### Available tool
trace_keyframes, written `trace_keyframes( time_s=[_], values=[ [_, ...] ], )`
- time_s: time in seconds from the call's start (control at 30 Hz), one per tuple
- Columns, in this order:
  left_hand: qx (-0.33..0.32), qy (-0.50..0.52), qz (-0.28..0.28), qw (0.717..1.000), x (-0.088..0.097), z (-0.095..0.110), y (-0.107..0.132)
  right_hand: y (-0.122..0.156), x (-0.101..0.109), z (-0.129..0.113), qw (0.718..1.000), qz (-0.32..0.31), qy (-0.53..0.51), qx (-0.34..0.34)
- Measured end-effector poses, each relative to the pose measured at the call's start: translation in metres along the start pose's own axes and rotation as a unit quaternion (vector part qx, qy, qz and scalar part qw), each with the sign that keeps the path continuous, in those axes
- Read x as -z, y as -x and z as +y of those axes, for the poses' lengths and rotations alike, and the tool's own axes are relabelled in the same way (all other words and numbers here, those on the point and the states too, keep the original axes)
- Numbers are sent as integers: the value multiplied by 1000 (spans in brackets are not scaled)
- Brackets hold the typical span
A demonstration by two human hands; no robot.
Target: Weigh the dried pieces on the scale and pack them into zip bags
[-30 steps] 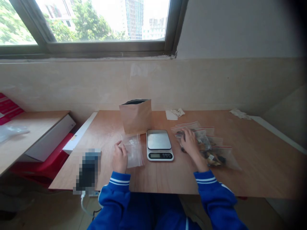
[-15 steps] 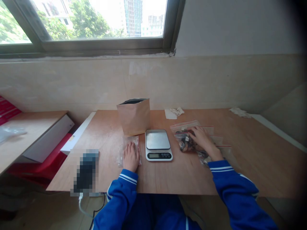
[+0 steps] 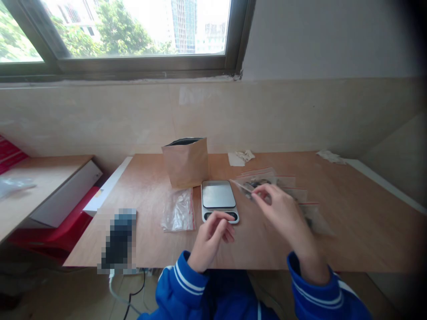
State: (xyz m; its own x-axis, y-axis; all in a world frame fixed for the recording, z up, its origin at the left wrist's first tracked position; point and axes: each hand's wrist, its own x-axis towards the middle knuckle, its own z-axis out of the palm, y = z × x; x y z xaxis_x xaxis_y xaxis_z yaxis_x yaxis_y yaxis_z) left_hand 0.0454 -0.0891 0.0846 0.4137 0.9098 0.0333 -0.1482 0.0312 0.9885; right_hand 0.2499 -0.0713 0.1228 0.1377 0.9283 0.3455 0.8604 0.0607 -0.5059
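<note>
My right hand (image 3: 278, 209) is raised over the right half of the table, thumb and fingers pinched on the top edge of a clear zip bag (image 3: 243, 186). Much of that bag is hidden behind the hand. Empty-handed, my left hand (image 3: 213, 238) hovers in front of the kitchen scale (image 3: 219, 194), its fingers loosely curved and apart, covering part of the scale's display. Left of the scale lies a stack of clear plastic bags (image 3: 179, 211) with red seams. Other zip bags (image 3: 316, 218) with dark contents lie beyond and beside my right hand.
A brown paper pouch (image 3: 186, 164) stands with its top gaping behind the scale. Crumpled tissue (image 3: 246, 155) lies near the wall. At the left edge rests a blurred-out device (image 3: 119, 240) with a white cable. A second table (image 3: 50, 171) stands farther left.
My left hand has lifted off the plastic bags and moved right, in front of the scale. My right hand has raised a zip bag from the pile and come nearer to me.
</note>
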Motion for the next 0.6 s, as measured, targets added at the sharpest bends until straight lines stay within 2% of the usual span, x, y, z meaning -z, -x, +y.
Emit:
trace_keyframes(
  time_s=[0.07, 0.17, 0.23, 0.3, 0.37, 0.4, 0.5, 0.6],
  values=[
    [17, 80, -5, 997, -11, 4, 0, 12, -8, -36, 993, -35, -113, 3],
    [26, 126, 75, 989, -6, 3, -1, 21, -30, -73, 955, -124, -271, 7],
    [21, 118, 140, 983, 6, 2, 0, 21, -47, -83, 902, -207, -378, 14],
    [16, 92, 178, 980, 20, 1, 2, 20, -63, -84, 828, -298, -475, 29],
    [25, 60, 182, 981, 30, 1, 5, 18, -75, -81, 770, -359, -527, 38],
    [31, 44, 178, 983, 34, 1, 5, 17, -79, -79, 758, -370, -535, 39],
    [37, 5, 165, 986, 41, 1, 5, 17, -83, -76, 764, -379, -520, 45],
    [30, -7, 158, 987, 46, -4, 1, 18, -82, -76, 797, -363, -478, 68]
  ],
)
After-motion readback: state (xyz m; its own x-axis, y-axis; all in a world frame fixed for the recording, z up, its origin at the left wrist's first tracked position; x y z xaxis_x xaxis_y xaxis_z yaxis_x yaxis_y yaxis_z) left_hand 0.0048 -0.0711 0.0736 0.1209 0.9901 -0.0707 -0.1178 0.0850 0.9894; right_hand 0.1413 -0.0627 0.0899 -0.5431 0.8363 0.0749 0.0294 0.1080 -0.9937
